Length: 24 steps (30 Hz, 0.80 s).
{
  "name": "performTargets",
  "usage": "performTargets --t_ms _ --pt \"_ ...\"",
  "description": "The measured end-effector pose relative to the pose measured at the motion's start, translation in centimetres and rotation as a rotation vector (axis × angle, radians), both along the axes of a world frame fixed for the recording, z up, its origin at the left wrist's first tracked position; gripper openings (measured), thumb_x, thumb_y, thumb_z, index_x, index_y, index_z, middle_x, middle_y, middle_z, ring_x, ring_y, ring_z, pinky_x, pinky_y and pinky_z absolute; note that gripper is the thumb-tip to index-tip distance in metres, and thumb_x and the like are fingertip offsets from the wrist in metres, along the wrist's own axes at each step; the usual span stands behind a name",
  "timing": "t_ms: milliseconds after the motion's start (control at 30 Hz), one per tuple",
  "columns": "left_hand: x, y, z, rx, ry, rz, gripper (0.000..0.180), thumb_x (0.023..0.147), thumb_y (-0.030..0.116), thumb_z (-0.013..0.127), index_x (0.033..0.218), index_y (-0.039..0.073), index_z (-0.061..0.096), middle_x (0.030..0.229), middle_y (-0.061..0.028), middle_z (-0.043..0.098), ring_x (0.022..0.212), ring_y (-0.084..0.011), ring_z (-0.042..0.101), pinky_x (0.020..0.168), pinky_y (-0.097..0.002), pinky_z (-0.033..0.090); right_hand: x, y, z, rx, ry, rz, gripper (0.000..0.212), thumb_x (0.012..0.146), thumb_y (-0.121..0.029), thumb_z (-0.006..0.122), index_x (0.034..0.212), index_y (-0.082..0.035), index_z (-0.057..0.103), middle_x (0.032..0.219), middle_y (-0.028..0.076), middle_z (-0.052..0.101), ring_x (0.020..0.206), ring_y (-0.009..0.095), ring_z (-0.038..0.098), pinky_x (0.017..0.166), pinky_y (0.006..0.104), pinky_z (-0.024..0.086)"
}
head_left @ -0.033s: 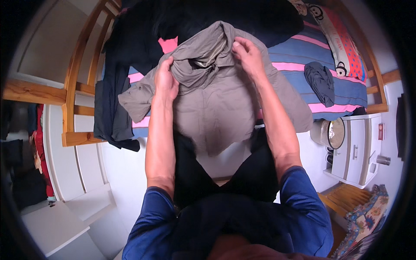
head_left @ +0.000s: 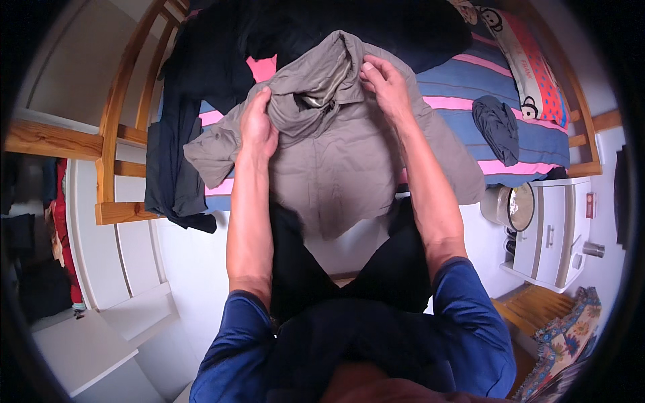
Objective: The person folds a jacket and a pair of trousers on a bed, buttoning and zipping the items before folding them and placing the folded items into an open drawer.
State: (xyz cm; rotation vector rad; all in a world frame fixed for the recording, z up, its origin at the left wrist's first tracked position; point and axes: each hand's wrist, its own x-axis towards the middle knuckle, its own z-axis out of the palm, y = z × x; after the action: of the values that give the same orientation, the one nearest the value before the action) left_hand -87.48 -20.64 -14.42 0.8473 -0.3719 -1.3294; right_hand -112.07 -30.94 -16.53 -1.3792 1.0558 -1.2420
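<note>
A grey-brown jacket (head_left: 336,174) lies spread over the bed's near edge, its lower part hanging toward my knees. Its collar (head_left: 346,57) stands up at the far end, and some shiny lining shows in the neck opening. My left hand (head_left: 259,127) grips the cloth at the left side of the collar, thumb on top and the other fingers mostly hidden. On the collar's right side, my right hand (head_left: 386,87) pinches the fabric between thumb and curled fingers. One sleeve (head_left: 211,158) sticks out to the left below my left hand.
Dark clothes (head_left: 201,80) are heaped along the bed's far and left sides. A rolled dark grey garment (head_left: 496,131) lies right on the striped bedspread (head_left: 447,84), near a printed pillow (head_left: 527,67). Wooden bed rails (head_left: 111,127) rise left; a white cabinet (head_left: 547,232) and bin (head_left: 514,207) stand right.
The collar's neck opening has narrowed slightly as its cloth shifts. Both hands keep nearly the same place on the jacket.
</note>
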Motion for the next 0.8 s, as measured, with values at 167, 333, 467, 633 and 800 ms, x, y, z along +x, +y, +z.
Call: performTargets --t_ms 167,333,467,633,800 --pt "-0.4 1.9 -0.2 -0.099 0.026 -0.043 0.043 0.107 0.033 0.045 0.127 -0.004 0.057 0.129 -0.0155 0.063 0.118 -0.0255 0.062 0.104 -0.0405 0.048 0.2 1.6 2.1 0.188 -0.044 0.092 0.042 0.098 -0.030 0.062 0.129 -0.002 0.060 0.116 0.006 0.065 0.108 0.015 0.060 0.093 0.0322 0.050" --pt "-1.0 2.1 -0.6 -0.211 0.335 -0.091 0.052 0.104 0.041 0.050 0.134 -0.002 0.054 0.137 -0.0139 0.059 0.129 -0.0277 0.053 0.113 -0.0441 0.038 -1.8 1.7 1.1 0.470 -0.753 0.486 0.025 0.097 -0.013 0.059 0.117 0.002 0.063 0.105 0.009 0.068 0.103 0.020 0.066 0.090 0.0368 0.055" --pt "2.1 2.1 -0.6 -0.539 0.587 -0.286 0.056 0.105 0.043 0.042 0.137 -0.002 0.052 0.143 -0.0164 0.054 0.135 -0.0330 0.047 0.118 -0.0489 0.029 -3.3 1.4 2.7 0.394 -1.042 0.575 0.036 0.095 -0.016 0.049 0.121 0.006 0.061 0.125 0.018 0.065 0.114 0.031 0.063 0.104 0.0445 0.047" --pt "1.8 2.6 -0.8 -0.570 0.577 -0.267 0.048 0.107 0.036 0.041 0.135 0.000 0.053 0.141 -0.0148 0.056 0.133 -0.0297 0.049 0.117 -0.0482 0.031 -3.2 2.0 2.8 0.435 -1.101 0.669 0.040 0.095 -0.018 0.048 0.122 0.007 0.060 0.126 0.020 0.064 0.118 0.032 0.061 0.108 0.0453 0.044" --pt "1.7 3.3 -1.5 -0.565 0.487 -0.275 0.038 0.108 0.027 0.040 0.134 0.002 0.054 0.140 -0.0122 0.057 0.130 -0.0258 0.053 0.115 -0.0465 0.036 -4.0 3.1 3.0 0.289 -0.259 0.270 0.033 0.092 -0.007 0.061 0.124 0.000 0.061 0.106 0.007 0.067 0.097 0.015 0.063 0.085 0.0273 0.051"
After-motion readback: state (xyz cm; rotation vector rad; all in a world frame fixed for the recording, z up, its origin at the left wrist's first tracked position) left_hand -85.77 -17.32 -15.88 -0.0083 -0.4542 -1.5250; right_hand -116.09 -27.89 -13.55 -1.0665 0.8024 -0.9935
